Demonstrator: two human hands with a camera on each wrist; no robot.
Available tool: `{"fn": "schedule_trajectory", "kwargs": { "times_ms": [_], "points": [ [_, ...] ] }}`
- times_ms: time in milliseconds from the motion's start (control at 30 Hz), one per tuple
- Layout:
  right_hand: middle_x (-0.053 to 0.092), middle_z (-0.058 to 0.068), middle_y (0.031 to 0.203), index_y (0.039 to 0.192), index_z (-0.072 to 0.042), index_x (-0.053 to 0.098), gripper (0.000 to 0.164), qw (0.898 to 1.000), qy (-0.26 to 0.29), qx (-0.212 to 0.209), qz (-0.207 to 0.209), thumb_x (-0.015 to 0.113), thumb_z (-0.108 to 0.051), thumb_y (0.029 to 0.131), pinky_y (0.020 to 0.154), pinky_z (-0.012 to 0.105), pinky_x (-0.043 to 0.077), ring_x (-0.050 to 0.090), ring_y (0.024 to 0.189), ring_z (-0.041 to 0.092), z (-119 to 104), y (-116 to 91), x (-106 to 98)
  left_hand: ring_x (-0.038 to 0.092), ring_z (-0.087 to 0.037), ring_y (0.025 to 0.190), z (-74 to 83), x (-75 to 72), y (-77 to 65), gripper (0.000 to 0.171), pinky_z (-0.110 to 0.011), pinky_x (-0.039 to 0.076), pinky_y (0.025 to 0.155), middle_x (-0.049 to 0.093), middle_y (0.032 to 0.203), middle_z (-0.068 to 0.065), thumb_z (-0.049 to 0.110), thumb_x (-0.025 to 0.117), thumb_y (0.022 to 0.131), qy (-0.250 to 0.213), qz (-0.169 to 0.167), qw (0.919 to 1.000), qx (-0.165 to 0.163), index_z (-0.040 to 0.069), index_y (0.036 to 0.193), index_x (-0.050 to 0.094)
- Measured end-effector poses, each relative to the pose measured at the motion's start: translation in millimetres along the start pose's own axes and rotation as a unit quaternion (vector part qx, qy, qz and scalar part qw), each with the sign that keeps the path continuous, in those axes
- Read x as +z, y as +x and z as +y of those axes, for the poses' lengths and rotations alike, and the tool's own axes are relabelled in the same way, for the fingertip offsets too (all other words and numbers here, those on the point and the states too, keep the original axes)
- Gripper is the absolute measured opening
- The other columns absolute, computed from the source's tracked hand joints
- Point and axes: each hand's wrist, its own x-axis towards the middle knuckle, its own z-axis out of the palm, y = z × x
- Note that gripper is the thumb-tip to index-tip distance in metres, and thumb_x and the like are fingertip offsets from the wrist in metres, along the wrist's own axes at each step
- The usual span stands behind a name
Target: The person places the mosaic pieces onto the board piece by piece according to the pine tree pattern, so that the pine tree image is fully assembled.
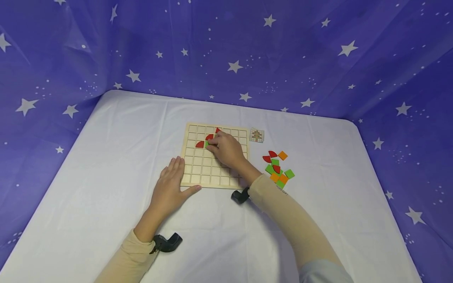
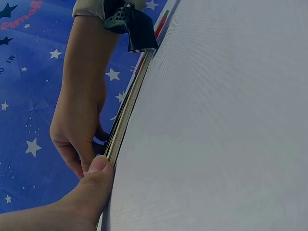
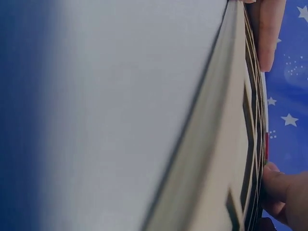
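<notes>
A wooden grid board (image 1: 192,170) lies on the white tabletop. On its upper cells sit red quarter-circle pieces, one of them at the left (image 1: 199,144). My right hand (image 1: 228,149) reaches over the board, thumb and fingertips pinching a green square tile (image 1: 207,144) beside the red pieces. Part of the grid is hidden under that hand. My left hand (image 1: 170,186) rests at the board's lower left corner, fingers straight along the left edge and thumb out along the front edge. In the left wrist view the left thumb (image 2: 96,180) touches the board's rim.
To the right of the board lies a loose pile of red quarter-circles (image 1: 272,153), green squares (image 1: 289,173) and orange squares (image 1: 282,155). A small picture card (image 1: 256,135) with a tree pattern lies by the upper right corner. A blue starry cloth (image 1: 233,47) hangs behind the table.
</notes>
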Motion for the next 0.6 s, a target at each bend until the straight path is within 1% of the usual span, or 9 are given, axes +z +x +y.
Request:
{"fn": "schedule_trajectory", "kwargs": {
  "times_ms": [100, 233, 333, 467, 600],
  "points": [
    [0.067, -0.005, 0.097, 0.107, -0.017, 0.078, 0.023, 1.000, 0.019, 0.008, 0.009, 0.070, -0.033, 0.093, 0.066, 0.024, 0.052, 0.061, 0.081, 0.010, -0.3, -0.1, 0.6, 0.010, -0.034, 0.155, 0.3, -0.1, -0.2, 0.108, -0.054, 0.012, 0.125, 0.015, 0.166, -0.017, 0.062, 0.068, 0.085, -0.001, -0.001, 1.0000, -0.001, -0.002, 0.157, 0.018],
    [0.067, -0.006, 0.095, 0.097, -0.017, 0.079, 0.019, 0.999, 0.032, 0.013, 0.015, 0.073, -0.034, 0.090, 0.070, 0.025, 0.054, 0.063, 0.083, 0.010, 1.4, -0.4, 1.3, 0.010, -0.034, 0.155, 1.2, -0.3, -0.4, 0.109, -0.054, 0.012, 0.125, 0.014, 0.166, -0.018, 0.062, 0.068, 0.085, -0.003, -0.003, 1.0000, -0.003, -0.003, 0.156, 0.018],
    [0.069, -0.007, 0.098, 0.101, -0.019, 0.078, 0.022, 0.999, 0.034, 0.010, 0.010, 0.073, -0.036, 0.090, 0.074, 0.027, 0.055, 0.065, 0.087, 0.010, 2.8, -1.3, 1.0, 0.010, -0.034, 0.155, 1.6, -0.2, -0.7, 0.108, -0.054, 0.012, 0.125, 0.014, 0.166, -0.018, 0.062, 0.068, 0.085, -0.003, -0.003, 1.0000, -0.005, -0.003, 0.156, 0.018],
    [0.071, -0.006, 0.108, 0.109, -0.020, 0.078, 0.023, 1.000, 0.013, -0.002, 0.000, 0.071, -0.034, 0.092, 0.080, 0.028, 0.057, 0.068, 0.095, 0.011, 3.1, -2.8, -1.1, 0.011, -0.034, 0.155, 1.8, -0.5, -0.9, 0.108, -0.054, 0.012, 0.125, 0.014, 0.166, -0.018, 0.061, 0.068, 0.085, -0.002, -0.001, 1.0000, -0.003, -0.003, 0.156, 0.018],
    [0.071, -0.004, 0.113, 0.113, -0.021, 0.077, 0.023, 1.000, -0.001, -0.005, -0.004, 0.069, -0.031, 0.094, 0.081, 0.029, 0.057, 0.068, 0.096, 0.012, 2.8, -4.0, -3.0, 0.011, -0.035, 0.155, 1.9, -0.5, -0.7, 0.108, -0.054, 0.013, 0.125, 0.015, 0.165, -0.019, 0.061, 0.068, 0.085, -0.002, 0.000, 1.0000, -0.002, -0.003, 0.156, 0.018]
  ]
}}
